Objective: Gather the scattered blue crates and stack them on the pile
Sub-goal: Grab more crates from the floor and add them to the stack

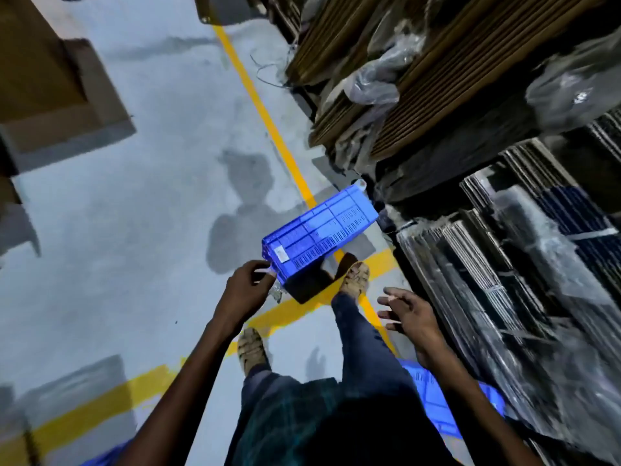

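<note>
A blue slotted plastic crate (pixel 319 230) with a white label is tipped up on one end above the grey floor, over the yellow line. My left hand (pixel 247 290) grips its near lower corner. My right hand (pixel 408 311) hovers open to the right of the crate, fingers spread, holding nothing. Another blue crate (pixel 447 395) lies low at the right, partly hidden behind my right forearm and leg. A sliver of blue (pixel 107 457) shows at the bottom left edge; what it is cannot be told.
Stacks of flattened cardboard wrapped in plastic (pixel 470 95) line the right side. Brown cardboard boxes (pixel 50 89) stand at the upper left. Yellow floor lines (pixel 268 112) cross the grey concrete. My sandalled feet (pixel 354 277) step near the crate.
</note>
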The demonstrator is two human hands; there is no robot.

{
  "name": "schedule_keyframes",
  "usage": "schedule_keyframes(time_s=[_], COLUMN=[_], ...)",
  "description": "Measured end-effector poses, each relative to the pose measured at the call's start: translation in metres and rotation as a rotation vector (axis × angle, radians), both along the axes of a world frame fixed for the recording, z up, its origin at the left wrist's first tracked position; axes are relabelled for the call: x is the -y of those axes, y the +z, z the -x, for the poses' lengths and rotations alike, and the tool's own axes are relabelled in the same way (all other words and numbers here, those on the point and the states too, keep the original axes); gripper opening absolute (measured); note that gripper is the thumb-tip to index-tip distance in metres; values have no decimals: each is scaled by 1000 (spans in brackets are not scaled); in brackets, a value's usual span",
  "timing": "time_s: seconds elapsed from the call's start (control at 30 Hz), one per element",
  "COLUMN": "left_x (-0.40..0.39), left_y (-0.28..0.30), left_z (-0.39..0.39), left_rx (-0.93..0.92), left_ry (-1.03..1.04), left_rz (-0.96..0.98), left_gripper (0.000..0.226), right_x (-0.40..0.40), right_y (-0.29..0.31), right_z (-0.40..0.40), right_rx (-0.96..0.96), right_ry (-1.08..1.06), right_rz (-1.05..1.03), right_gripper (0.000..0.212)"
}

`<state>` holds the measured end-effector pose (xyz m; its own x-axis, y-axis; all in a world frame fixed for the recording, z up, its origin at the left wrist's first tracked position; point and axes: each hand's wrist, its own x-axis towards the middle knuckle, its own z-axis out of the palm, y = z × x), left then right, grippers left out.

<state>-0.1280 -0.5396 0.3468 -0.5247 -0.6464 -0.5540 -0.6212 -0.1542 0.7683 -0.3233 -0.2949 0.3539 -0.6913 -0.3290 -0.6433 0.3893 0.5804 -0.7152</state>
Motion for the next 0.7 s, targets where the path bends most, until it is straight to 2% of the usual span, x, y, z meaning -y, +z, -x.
schedule_keyframes(time_s=[0.13,0.27,0.37,0.5,0.6,0.7], left_x=[9,32,61,100,122,132], left_y=[-33,-80,-143,-259,-353,-435], left_z=[45,99,147,204,242,278], left_rx=[93,183,219,271,319,396], left_ry=[5,172,282,269,190,-2], left_rz=[-21,3,-27,45,107,127], left_gripper=[34,33,29,37,61,92], right_x=[29,70,116,189,233,266], right_y=[-33,-116,-202,-311,-400,-462], right_z=[60,130,193,268,318,352], right_rx=[32,-40,-122,-309,-481,-510], right_ry=[169,591,907,981,975,1163], right_rz=[-80,-189,-200,-144,-237,-311], right_gripper=[18,21,27,22,40,84])
